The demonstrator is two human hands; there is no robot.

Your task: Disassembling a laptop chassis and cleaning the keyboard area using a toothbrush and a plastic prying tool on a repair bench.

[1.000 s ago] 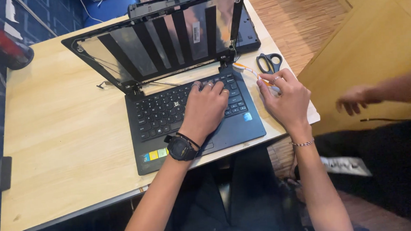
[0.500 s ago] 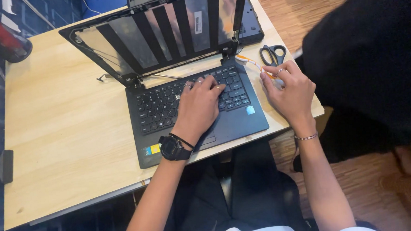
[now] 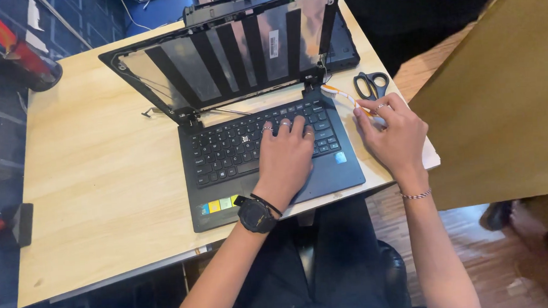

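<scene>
- The black laptop lies open on the pale wooden counter, near its right front edge, its base reaching the front edge.
- Its lid has no screen panel: the bare back shell shows silver foil crossed by dark strips, with a small white rectangular label right of the middle.
- The left hand rests flat on the keyboard, its grip spread, fingertips on the keys; a black watch sits on the wrist.
- The right hand lies at the laptop's right edge, grip pinching an orange-and-white strip that runs up to the right hinge.
- Small stickers, yellow, green and orange squares, sit on the palm rest's front left; a blue one is at the right.
- Black-handled scissors lie just beyond the right hand.
</scene>
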